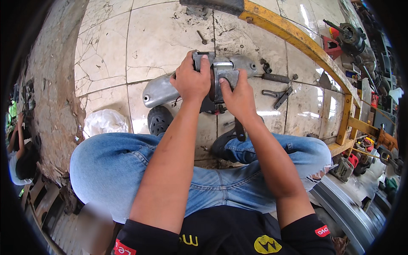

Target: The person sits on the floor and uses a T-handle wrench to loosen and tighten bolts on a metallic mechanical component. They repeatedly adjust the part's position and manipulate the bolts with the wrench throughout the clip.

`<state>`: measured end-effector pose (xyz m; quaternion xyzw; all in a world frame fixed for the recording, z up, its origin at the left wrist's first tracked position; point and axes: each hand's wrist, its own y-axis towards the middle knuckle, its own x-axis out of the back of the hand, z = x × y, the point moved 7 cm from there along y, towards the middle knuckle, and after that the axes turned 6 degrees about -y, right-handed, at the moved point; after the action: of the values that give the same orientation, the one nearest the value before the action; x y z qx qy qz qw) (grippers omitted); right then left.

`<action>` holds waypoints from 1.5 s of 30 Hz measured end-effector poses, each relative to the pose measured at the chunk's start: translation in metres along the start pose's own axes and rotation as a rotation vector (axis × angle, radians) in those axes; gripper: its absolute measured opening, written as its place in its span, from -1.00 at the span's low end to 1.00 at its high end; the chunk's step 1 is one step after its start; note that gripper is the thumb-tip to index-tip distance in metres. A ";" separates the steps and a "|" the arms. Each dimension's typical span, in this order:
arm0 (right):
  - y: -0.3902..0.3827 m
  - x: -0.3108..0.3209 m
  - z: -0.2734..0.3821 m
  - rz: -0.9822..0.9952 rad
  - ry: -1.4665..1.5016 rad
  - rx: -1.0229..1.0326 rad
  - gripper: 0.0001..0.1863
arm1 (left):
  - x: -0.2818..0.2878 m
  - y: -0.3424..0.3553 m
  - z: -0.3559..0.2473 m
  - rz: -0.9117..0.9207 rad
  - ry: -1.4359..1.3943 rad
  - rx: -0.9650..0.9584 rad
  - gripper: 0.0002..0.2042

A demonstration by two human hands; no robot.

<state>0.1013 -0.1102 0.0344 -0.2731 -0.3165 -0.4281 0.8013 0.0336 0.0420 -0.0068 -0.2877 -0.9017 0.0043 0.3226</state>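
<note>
Both hands are closed round a grey metal casting (222,69) with blocky raised parts, held above the tiled floor between my feet. My left hand (192,80) grips its left side, thumb on the upper edge. The right side is in my right hand (239,95), thumb pressed on the metal face. A dark, thick-edged part (217,91) shows between the hands. Beneath, a long grey metal piece (159,92) with a hole at its rounded end sticks out to the left. More grey metal (247,63) extends behind to the right. My fingers hide much of the underside.
A dark rod (276,77) and a black-and-grey hand tool (278,97) lie to the right. A bolt (202,37) lies farther off. A white plastic bag (106,122) sits left. A yellow metal frame (297,41) arches across the right; a person (23,159) is at far left.
</note>
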 end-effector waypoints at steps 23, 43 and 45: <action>0.005 -0.004 -0.009 0.003 -0.020 -0.011 -0.49 | -0.002 0.000 -0.001 0.002 0.006 -0.001 -0.49; 0.003 0.001 -0.011 -0.088 0.067 -0.040 -0.48 | -0.001 -0.002 -0.007 0.004 0.004 -0.022 -0.49; 0.002 -0.004 -0.004 -0.003 0.024 -0.042 -0.48 | 0.001 -0.002 -0.003 0.002 -0.001 -0.022 -0.49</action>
<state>0.1028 -0.1105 0.0285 -0.2843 -0.2982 -0.4389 0.7985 0.0340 0.0401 -0.0031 -0.2921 -0.9017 -0.0050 0.3188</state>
